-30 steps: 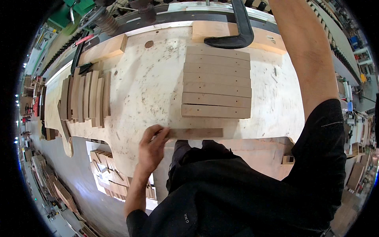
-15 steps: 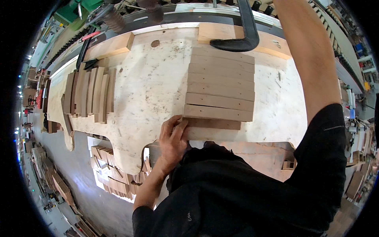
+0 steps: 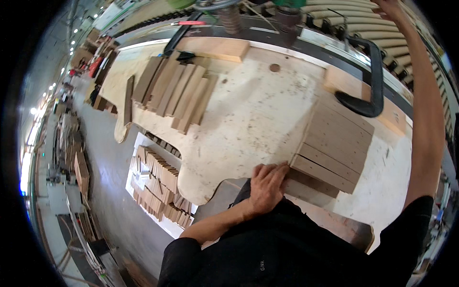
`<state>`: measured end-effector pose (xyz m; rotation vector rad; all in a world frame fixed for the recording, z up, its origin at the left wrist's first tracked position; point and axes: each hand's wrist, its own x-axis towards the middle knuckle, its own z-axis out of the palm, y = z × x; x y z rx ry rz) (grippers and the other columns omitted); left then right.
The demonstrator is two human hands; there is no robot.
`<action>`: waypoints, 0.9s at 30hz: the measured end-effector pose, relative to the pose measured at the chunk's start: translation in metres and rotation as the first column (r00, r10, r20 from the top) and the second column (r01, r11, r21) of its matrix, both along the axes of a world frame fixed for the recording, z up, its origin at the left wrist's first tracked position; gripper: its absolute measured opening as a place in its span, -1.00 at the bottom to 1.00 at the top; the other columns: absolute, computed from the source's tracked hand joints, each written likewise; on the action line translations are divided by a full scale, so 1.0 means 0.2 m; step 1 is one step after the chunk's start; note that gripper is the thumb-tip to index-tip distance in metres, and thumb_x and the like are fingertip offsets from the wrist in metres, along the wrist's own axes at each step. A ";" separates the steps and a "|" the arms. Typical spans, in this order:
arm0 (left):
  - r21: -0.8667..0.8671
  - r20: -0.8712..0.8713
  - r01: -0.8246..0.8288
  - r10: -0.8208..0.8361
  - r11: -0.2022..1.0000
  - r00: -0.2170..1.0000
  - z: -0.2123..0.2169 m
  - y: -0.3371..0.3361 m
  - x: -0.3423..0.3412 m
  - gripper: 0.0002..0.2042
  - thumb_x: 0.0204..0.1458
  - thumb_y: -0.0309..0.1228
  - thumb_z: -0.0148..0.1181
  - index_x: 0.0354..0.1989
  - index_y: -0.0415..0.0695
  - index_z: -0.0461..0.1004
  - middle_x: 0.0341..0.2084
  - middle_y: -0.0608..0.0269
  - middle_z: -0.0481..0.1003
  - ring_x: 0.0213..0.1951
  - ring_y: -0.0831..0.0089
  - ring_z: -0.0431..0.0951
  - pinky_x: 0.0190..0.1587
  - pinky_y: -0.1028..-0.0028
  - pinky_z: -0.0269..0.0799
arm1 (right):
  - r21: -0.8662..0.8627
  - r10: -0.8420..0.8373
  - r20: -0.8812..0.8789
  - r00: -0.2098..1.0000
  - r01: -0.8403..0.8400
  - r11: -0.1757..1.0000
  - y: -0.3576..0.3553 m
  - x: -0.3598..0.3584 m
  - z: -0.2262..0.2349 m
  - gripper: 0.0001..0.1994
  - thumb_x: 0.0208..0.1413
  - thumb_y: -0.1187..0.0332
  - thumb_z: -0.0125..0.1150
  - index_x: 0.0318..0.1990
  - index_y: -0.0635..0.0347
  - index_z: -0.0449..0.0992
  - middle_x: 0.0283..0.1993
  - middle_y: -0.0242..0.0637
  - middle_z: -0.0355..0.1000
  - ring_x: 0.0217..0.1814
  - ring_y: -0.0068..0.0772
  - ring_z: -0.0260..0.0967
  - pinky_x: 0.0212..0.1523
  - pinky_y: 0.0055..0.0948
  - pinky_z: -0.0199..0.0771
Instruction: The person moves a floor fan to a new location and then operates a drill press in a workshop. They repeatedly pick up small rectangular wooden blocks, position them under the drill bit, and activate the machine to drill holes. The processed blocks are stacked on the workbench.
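On the pale workbench board (image 3: 239, 129) lies a block of brown wooden strips (image 3: 334, 134), set side by side, with small dark holes in several of them. My left hand (image 3: 267, 187) is closed at the block's near-left corner, its fingertips pressed on the end of the front strips. Under that edge, another wooden piece (image 3: 313, 184) sticks out toward me. My right arm stretches far forward past the black clamp (image 3: 373, 81). At the upper right edge, my right hand (image 3: 388, 9) is over the roller conveyor, its fingers small and partly cut off.
A second group of wooden strips (image 3: 174, 91) lies at the bench's left, beside another black clamp (image 3: 179, 38). Light wood blocks (image 3: 215, 48) line the back. Below the left edge, many small pieces (image 3: 158, 184) sit stacked on a white surface. A roller conveyor (image 3: 377, 28) runs behind.
The view has swung left and tilted, so the bench sits aslant and the block appears farther right. My right hand has come into view; my left stays at the block's corner.
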<state>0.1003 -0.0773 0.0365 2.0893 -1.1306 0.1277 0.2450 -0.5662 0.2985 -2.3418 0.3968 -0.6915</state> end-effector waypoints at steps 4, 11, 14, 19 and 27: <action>0.004 -0.123 -0.110 0.110 0.994 0.986 -0.02 0.00 -0.05 -0.50 -0.20 -0.56 0.36 0.03 -0.14 0.45 -0.09 0.17 0.54 0.01 0.22 0.46 0.10 0.20 0.21 | -0.019 -0.011 -0.141 0.990 0.009 1.000 -0.10 0.07 0.01 -0.46 0.19 0.24 0.17 0.30 0.20 0.26 0.13 -0.02 0.40 0.06 -0.08 0.48 -0.11 -0.22 0.61; -0.010 -0.266 -0.178 0.169 0.984 0.949 0.03 -0.02 -0.06 -0.50 -0.19 -0.54 0.39 0.02 -0.07 0.46 -0.01 0.12 0.49 0.12 0.10 0.38 0.18 0.15 0.24 | -0.172 -0.120 -0.073 0.990 0.106 0.979 -0.28 0.13 -0.13 -0.37 0.21 -0.18 0.07 0.31 -0.05 0.32 0.18 -0.29 0.44 0.04 -0.31 0.52 0.04 -0.18 0.50; -0.097 -0.169 -0.170 0.152 0.981 0.974 0.05 0.10 0.05 -0.49 -0.23 -0.54 0.39 0.02 -0.10 0.46 -0.01 0.11 0.49 0.08 0.09 0.42 0.16 0.07 0.30 | -0.179 -0.146 -0.087 0.985 0.129 0.975 -0.32 0.13 -0.12 -0.37 0.17 -0.20 0.12 0.29 -0.09 0.36 0.14 -0.34 0.48 -0.05 -0.42 0.56 -0.19 -0.41 0.56; 0.113 0.438 -0.683 0.581 0.722 0.686 0.21 0.47 0.74 -0.57 -0.12 -0.39 0.37 -0.01 -0.08 0.50 -0.07 0.05 0.43 -0.02 0.07 0.38 0.02 0.10 0.28 | -0.136 -0.134 -0.078 0.988 0.123 0.983 -0.23 0.10 -0.11 -0.35 0.18 -0.17 0.13 0.33 -0.02 0.31 0.17 -0.25 0.44 0.02 -0.30 0.53 -0.03 -0.30 0.54; 0.236 0.535 -0.702 0.513 0.672 0.671 0.20 0.58 0.90 -0.71 -0.09 -0.55 0.20 -0.12 -0.10 0.52 -0.19 0.13 0.49 -0.15 0.11 0.47 -0.09 0.19 0.40 | -0.125 -0.130 -0.052 0.990 0.122 0.985 -0.19 0.10 -0.14 -0.45 0.25 -0.07 0.10 0.29 -0.03 0.35 0.12 -0.28 0.46 -0.03 -0.35 0.54 -0.03 -0.29 0.55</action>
